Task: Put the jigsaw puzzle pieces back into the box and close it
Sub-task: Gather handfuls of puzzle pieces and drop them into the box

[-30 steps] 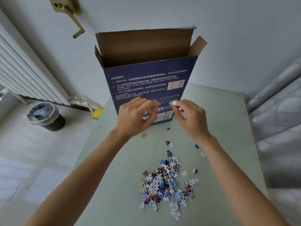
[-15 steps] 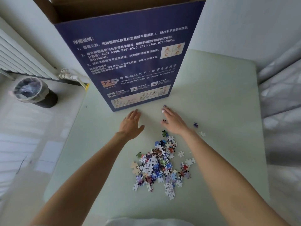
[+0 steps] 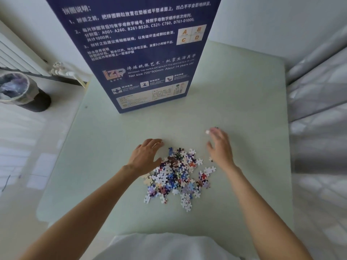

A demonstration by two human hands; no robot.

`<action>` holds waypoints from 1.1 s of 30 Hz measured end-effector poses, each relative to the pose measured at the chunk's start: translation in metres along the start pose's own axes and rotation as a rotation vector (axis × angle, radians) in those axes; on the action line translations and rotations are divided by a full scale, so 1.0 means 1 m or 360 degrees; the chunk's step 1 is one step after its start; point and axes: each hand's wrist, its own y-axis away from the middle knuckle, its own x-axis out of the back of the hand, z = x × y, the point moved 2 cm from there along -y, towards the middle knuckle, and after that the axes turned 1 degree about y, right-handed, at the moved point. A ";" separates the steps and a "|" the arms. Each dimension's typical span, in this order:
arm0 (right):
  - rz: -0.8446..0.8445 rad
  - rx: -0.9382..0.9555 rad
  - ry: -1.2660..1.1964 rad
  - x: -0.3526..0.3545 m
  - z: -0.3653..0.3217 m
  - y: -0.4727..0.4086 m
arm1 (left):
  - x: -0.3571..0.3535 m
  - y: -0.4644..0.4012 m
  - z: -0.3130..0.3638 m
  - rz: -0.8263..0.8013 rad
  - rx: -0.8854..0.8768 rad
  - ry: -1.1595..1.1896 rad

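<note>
Moved: both my hands came back from near the box toward me, and now they sit on each side of the pile; the box fills more of the view than half a second ago.
Pile: the puzzle pieces (image 3: pixel 177 173) lie in a heap on the table (image 3: pixel 244 109), between my two hands and nearer to me than the box.
Left hand: my left hand (image 3: pixel 145 156) is at the left top edge of the pile, palm down, fingers bent a little and spread. The thumb side touches the nearest pieces. It holds nothing that I can see.
Right hand: my right hand (image 3: pixel 220 147) is just right of the pile, fingers loose and spread, a bit blurred. I cannot tell if it touches the table. It holds nothing. A few loose pieces lie beside the wrist.
Box: the box (image 3: pixel 142 53) stands upright at the far side of the table, well apart from my fingers. Its top is out of view.
Writing: the blue box face has white Chinese text, the logo "LZP", "Net size 700*500mm", "About 14 years old", codes like "A001-A260" and "C521-C760", and a square marked A, B, C, D.
Around: a bin (image 3: pixel 16 91) stands on the floor to the left.
</note>
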 end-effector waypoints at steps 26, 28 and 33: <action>-0.0716 0.0363 0.0630 -0.053 -0.085 0.060 | -0.016 0.048 0.019 -0.0093 0.0140 0.0214; -0.0783 0.0406 0.0651 -0.054 -0.088 0.057 | -0.016 0.047 0.019 -0.0054 0.0171 0.0275; -0.0756 0.0469 0.0540 -0.055 -0.093 0.063 | -0.015 0.047 0.018 -0.0023 0.0168 0.0382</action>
